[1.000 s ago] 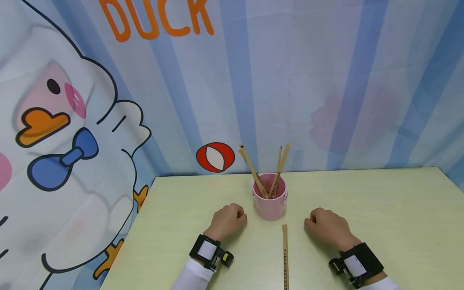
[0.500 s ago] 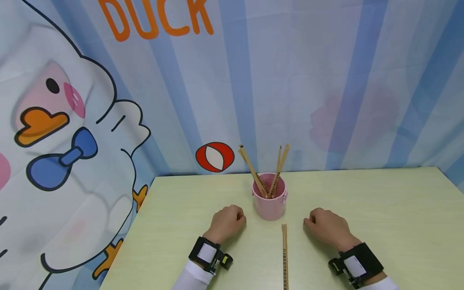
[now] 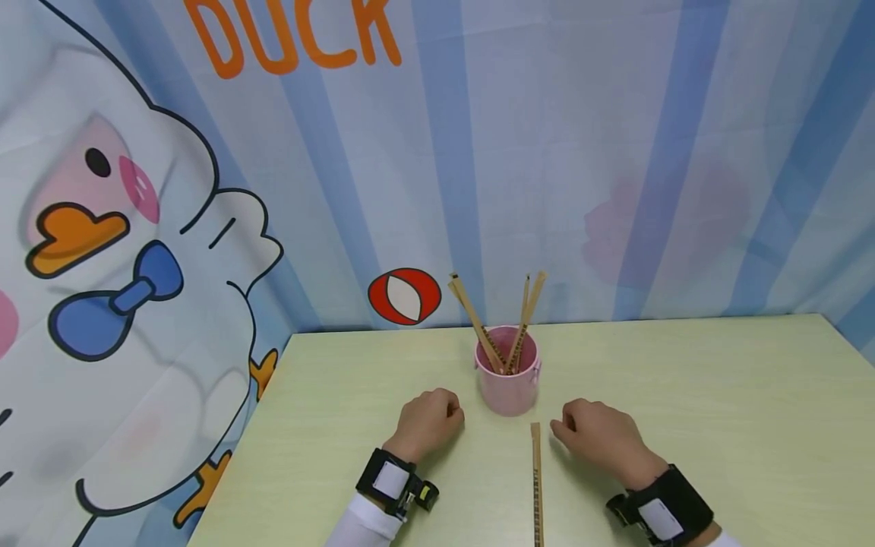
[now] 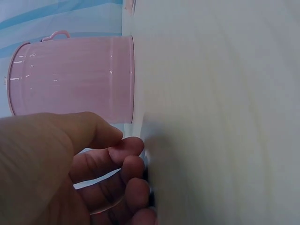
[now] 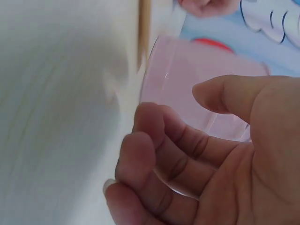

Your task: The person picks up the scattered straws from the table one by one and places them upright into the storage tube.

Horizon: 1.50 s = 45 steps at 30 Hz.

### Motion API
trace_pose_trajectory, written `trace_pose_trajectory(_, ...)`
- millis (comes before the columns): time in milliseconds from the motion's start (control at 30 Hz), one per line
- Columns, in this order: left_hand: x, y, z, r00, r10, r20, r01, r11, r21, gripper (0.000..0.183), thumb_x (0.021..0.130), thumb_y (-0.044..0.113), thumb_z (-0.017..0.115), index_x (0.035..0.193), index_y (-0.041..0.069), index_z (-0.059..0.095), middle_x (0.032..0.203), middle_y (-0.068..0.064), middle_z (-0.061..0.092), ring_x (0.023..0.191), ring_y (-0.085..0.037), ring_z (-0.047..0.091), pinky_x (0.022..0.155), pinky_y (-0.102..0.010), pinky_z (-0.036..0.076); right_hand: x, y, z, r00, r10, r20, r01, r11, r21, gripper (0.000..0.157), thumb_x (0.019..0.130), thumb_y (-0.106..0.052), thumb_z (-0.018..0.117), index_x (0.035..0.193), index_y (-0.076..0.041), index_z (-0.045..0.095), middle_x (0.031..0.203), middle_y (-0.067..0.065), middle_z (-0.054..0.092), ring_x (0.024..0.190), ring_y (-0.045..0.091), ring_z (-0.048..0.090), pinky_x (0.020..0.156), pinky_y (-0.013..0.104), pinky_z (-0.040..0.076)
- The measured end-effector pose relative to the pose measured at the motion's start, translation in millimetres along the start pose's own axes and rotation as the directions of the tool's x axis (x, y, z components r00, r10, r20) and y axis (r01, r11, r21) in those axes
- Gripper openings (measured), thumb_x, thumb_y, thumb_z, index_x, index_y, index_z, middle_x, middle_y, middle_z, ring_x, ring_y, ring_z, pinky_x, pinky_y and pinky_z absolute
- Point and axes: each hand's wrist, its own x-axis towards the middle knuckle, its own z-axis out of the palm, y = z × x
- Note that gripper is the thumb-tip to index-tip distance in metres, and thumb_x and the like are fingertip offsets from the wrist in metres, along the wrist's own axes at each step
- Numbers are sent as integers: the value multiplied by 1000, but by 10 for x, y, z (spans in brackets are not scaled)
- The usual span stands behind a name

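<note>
On the table, a thin light-brown stick with a row of dark marks (image 3: 537, 480) lies lengthwise between my hands. Just beyond its far end stands a small pink bucket (image 3: 509, 396), holding several similar sticks (image 3: 467, 305) that lean out over the rim. My left hand (image 3: 425, 422) rests on the table left of the bucket, fingers loosely curled around nothing; its thumb (image 4: 101, 129) lies near the index fingertip. My right hand (image 3: 604, 439) is close to the right side of the lying stick. In the right wrist view its thumb (image 5: 213, 96) stands apart from the bent fingers, with nothing between.
The pale yellow table (image 3: 738, 410) ends at a blue striped curtain (image 3: 547, 152) behind the bucket. A large printed duck (image 3: 157, 304) covers the curtain's left side. Each wrist wears a black strap with a small camera (image 3: 427, 495).
My right hand has shifted left, toward the lying stick, in the last half second. The left hand, the bucket and the sticks stay in place.
</note>
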Motion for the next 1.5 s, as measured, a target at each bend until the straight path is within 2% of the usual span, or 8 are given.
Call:
trace_pose_trajectory(233, -4, -10, 2, 1000, 4, -5, -4, 1000, -3, 22, 84, 20, 56, 61, 19, 55, 55, 8, 43, 54, -8, 42, 50, -28, 33, -85, -217, 126, 997, -51, 58, 53, 998, -38, 32, 85, -36, 61, 62, -16, 49, 53, -4, 44, 50, 11, 41, 47, 28, 29)
trace_pose_trajectory(500, -5, -14, -5, 1000, 7, 1, -7, 1000, -10, 22, 83, 19, 56, 60, 19, 54, 54, 8, 42, 53, -8, 42, 49, -28, 33, -175, -282, 241, 988, -97, 124, 102, 994, -32, 34, 82, -35, 64, 57, -18, 49, 50, -7, 40, 48, 10, 39, 46, 29, 25)
trace_pose_trajectory(800, -3, -2, -17, 1000, 3, 1, -3, 1000, -17, 24, 82, 19, 55, 58, 19, 52, 53, 8, 40, 52, -8, 42, 48, -28, 32, -209, -308, 276, 987, -112, 114, 123, 988, -96, 34, 80, -30, 66, 54, -18, 49, 49, -8, 40, 48, 10, 38, 46, 30, 29)
trace_pose_trajectory(1000, -3, -6, -12, 1000, -4, 5, 5, 1000, -24, 25, 82, 19, 54, 58, 19, 51, 53, 8, 39, 51, -9, 41, 48, -28, 31, -207, -328, 282, 985, -103, 137, 117, 988, -99, 23, 80, -23, 65, 62, -15, 54, 54, -5, 46, 51, 12, 42, 48, 33, 36)
trace_pose_trajectory(1200, 4, -15, 6, 1000, -8, 3, 9, 1000, -28, 25, 83, 18, 55, 58, 18, 51, 54, 8, 40, 51, -9, 41, 48, -27, 31, -184, -318, 312, 988, -109, 114, 118, 990, -73, 24, 79, -18, 59, 58, -16, 49, 51, -5, 42, 48, 12, 39, 45, 31, 30)
trace_pose_trajectory(1500, -3, -5, -1, 1000, -9, 1, 9, 1000, -29, 25, 83, 18, 55, 58, 18, 51, 54, 8, 39, 52, -9, 41, 48, -28, 31, -134, -262, 199, 992, -65, 105, 71, 996, -48, 22, 82, -21, 60, 62, -16, 52, 53, -4, 44, 48, 12, 41, 45, 29, 30)
